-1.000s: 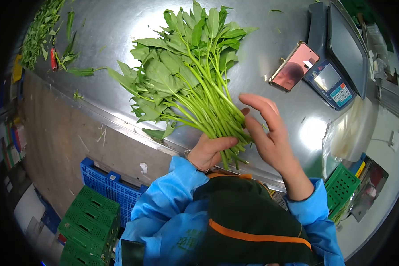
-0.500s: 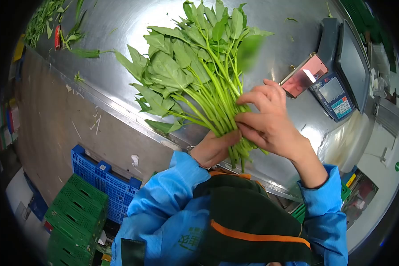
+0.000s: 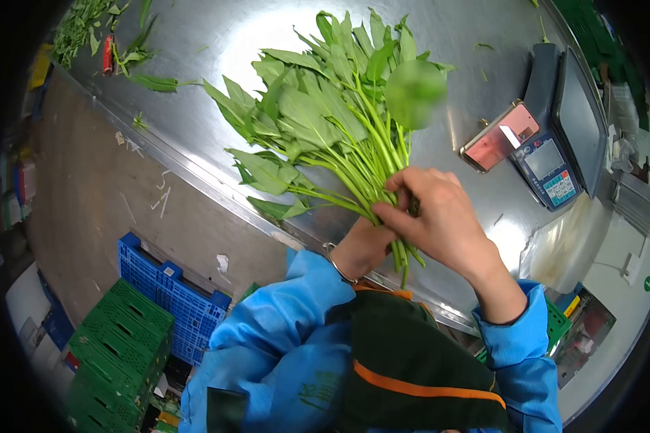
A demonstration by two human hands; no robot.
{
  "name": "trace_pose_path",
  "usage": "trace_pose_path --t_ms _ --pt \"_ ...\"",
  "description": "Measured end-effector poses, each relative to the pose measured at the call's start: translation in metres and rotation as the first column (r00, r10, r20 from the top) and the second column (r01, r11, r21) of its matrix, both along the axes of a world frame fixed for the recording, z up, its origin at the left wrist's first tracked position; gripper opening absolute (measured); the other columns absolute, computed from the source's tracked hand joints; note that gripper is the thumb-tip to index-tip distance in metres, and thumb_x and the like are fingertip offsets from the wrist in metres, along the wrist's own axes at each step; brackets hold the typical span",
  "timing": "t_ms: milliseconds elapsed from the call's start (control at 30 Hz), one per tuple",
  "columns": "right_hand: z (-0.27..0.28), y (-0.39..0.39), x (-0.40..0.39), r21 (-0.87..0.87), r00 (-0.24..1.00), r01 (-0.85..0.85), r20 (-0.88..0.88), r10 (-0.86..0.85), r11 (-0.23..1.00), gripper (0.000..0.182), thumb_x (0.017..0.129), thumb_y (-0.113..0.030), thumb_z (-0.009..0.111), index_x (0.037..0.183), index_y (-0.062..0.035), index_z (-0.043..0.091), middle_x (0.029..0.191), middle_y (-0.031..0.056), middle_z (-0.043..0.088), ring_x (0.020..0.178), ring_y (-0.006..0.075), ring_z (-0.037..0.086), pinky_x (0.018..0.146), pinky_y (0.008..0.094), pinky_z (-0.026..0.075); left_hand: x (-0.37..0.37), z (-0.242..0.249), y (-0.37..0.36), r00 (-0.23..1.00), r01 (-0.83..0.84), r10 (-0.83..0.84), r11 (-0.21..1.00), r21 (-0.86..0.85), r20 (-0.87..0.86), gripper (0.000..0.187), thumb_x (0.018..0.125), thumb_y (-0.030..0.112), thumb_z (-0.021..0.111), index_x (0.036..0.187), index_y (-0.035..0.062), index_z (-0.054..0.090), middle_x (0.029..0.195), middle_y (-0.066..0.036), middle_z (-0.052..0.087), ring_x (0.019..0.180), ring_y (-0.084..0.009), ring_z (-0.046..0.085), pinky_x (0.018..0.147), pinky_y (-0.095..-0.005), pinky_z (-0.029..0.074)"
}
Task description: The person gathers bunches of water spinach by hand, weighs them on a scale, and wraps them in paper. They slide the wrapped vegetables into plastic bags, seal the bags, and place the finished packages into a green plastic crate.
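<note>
A bunch of leafy greens (image 3: 310, 119) lies tilted over the metal table's near edge, its leaves spread away from me and its cut stems toward my body. My left hand (image 3: 366, 247) is wrapped round the lower stems from beneath, its fingers partly hidden by them. On the right side of the stems, my right hand (image 3: 437, 213) pinches the bunch just above the left hand, thumb and fingers bent around the stalks. A bracelet circles my left wrist. One blurred leaf hangs over the right of the bunch.
Right of the bunch, a phone (image 3: 500, 137) leans by a digital scale (image 3: 545, 159), with clear plastic bags (image 3: 567, 234) nearer me. Loose greens (image 3: 79, 32) and a red-wrapped item (image 3: 107, 55) lie at the far left. Green crates (image 3: 123, 332) and a blue crate (image 3: 170, 296) stand below left.
My right hand has drawn closer to my left hand, its fingers now more curled on the stems. The bunch sits slightly further right and the view has shifted a little.
</note>
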State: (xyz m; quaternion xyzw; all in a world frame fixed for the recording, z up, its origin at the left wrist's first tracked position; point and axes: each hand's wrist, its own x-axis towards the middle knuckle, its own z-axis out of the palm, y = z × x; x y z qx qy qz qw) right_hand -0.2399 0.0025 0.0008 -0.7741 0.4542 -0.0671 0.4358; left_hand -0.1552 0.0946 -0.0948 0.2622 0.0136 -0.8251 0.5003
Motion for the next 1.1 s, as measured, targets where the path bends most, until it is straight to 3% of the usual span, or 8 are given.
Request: trace_pose_path --t_ms 100,167,300,333,367,467,900,1100 --pt "-0.006 0.002 0.001 -0.16 0.975 -0.157 -0.182 0.127 0.974 0.01 0.074 -0.009 0.065 0.079 -0.0039 0.058 0.064 0.0046 0.051 0.061 0.0163 0.051 0.056 0.0262 0.04 0.002 0.002 0.004 0.987 0.053 -0.042 0.996 -0.066 0.157 0.034 0.077 0.0 0.05 0.11 0.0076 0.043 0.103 -0.001 0.048 0.096 -0.0106 0.049 0.082 -0.0245 0.041" --pt "-0.006 0.007 -0.003 0.101 0.998 0.057 0.02 -0.06 0.993 0.01 0.074 -0.009 0.066 0.08 -0.0035 0.06 0.065 0.0051 0.053 0.06 0.0165 0.051 0.056 0.0272 0.04 0.004 -0.001 0.004 0.979 0.045 -0.025 0.994 -0.098 0.202 0.038 0.076 -0.001 0.051 0.113 0.0073 0.042 0.104 -0.001 0.048 0.096 -0.0111 0.048 0.083 -0.0252 0.041" --pt "-0.003 0.019 -0.021 0.384 0.947 0.271 0.06 -0.316 0.883 0.008 0.073 -0.006 0.065 0.08 -0.0047 0.062 0.068 0.0085 0.056 0.059 0.0208 0.054 0.053 0.031 0.041 0.01 -0.001 -0.002 0.983 -0.019 -0.007 0.99 -0.139 -0.185 0.033 0.088 0.021 0.048 0.117 0.005 0.043 0.103 -0.005 0.05 0.098 -0.0132 0.049 0.084 -0.0272 0.04" --pt "-0.002 0.023 -0.025 0.334 0.973 0.186 0.072 -0.222 0.924 0.01 0.071 -0.004 0.065 0.081 -0.0057 0.063 0.068 0.0083 0.057 0.06 0.0213 0.055 0.053 0.0313 0.042 0.012 0.006 -0.005 0.935 -0.073 0.062 0.997 -0.02 -0.349 0.037 0.091 0.031 0.045 0.117 0.0041 0.043 0.101 -0.006 0.051 0.098 -0.0137 0.05 0.085 -0.0275 0.04" --pt "-0.002 0.024 -0.028 0.282 0.989 0.098 0.079 -0.125 0.955 0.013 0.07 -0.002 0.065 0.081 -0.0066 0.063 0.069 0.0081 0.057 0.06 0.0218 0.055 0.054 0.0315 0.043 0.007 0.01 -0.003 0.988 -0.06 0.067 0.997 0.054 -0.14 0.051 0.092 0.047 0.035 0.119 0.0048 0.04 0.1 -0.007 0.052 0.091 -0.014 0.051 0.082 -0.0277 0.041" --pt "-0.008 0.024 -0.033 -0.067 0.957 -0.194 0.206 0.204 0.979 0.013 0.067 -0.004 0.066 0.079 -0.0069 0.062 0.071 0.0075 0.058 0.062 0.024 0.057 0.055 0.0337 0.045 0.002 0.005 0.001 0.997 -0.036 0.03 0.995 0.088 0.065 0.05 0.092 0.045 0.035 0.119 0.0039 0.039 0.098 -0.007 0.053 0.089 -0.0148 0.053 0.082 -0.0282 0.042" --pt "0.019 0.005 -0.039 0.103 0.884 -0.466 0.007 0.468 0.879 0.004 0.069 -0.01 0.06 0.068 -0.0091 0.056 0.068 0.0074 0.054 0.062 0.0272 0.056 0.052 0.0367 0.044 -0.02 0.019 0.007 0.998 -0.027 0.018 0.985 0.17 0.055 0.049 0.092 0.045 0.037 0.116 0.0035 0.041 0.094 -0.007 0.053 0.088 -0.0155 0.052 0.083 -0.0292 0.042" --pt "0.035 0.051 -0.054 0.284 0.794 -0.605 0.149 0.589 0.744 0.013 0.075 -0.014 0.057 0.088 -0.0097 0.056 0.069 0.0059 0.058 0.063 0.0263 0.058 0.053 0.0351 0.046 -0.026 0.014 -0.004 0.983 -0.097 0.128 0.97 0.223 -0.131 0.049 0.09 0.048 0.037 0.12 0.0092 0.036 0.09 -0.007 0.052 0.085 -0.0194 0.054 0.082 -0.039 0.045"
